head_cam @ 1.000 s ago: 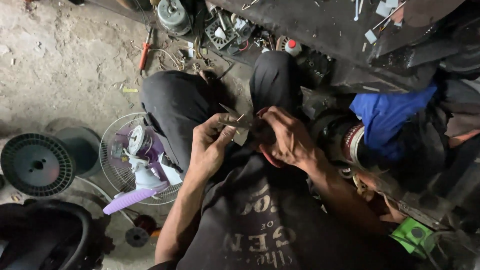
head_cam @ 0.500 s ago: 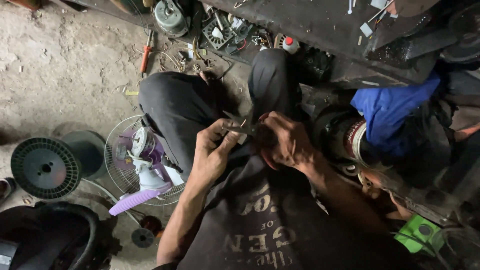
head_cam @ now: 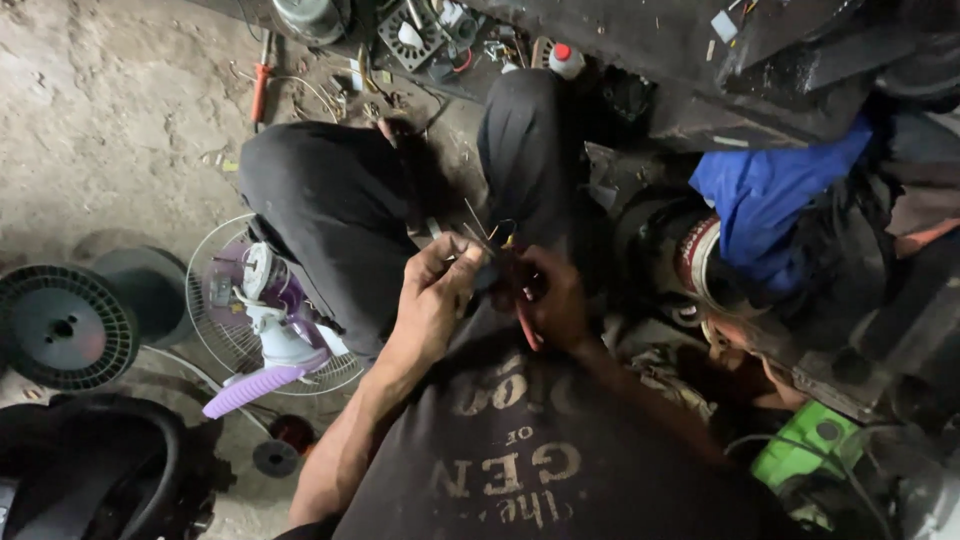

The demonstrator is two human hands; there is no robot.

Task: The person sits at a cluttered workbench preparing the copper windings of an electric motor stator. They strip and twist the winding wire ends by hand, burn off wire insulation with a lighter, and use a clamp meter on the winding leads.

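I sit on the floor with my knees in black trousers [head_cam: 330,200] drawn up. Both hands meet just above my lap. My left hand [head_cam: 435,290] pinches a small dark part with thin wires [head_cam: 478,232] sticking up from it. My right hand [head_cam: 550,295] is closed on a tool with red handles [head_cam: 524,322], its tip at the same small part. The part itself is mostly hidden between my fingers.
A dismantled purple and white fan with its wire guard [head_cam: 255,320] lies left of my leg. A black spool [head_cam: 60,325] sits farther left. A red-handled screwdriver [head_cam: 260,90], small parts and a white bottle with red cap [head_cam: 566,60] lie ahead. Blue cloth [head_cam: 770,190] and a green object [head_cam: 805,445] lie at right.
The view has shifted, so everything sits lower in frame. My hands have stayed together on the small part, the right hand turning so the red handles show.
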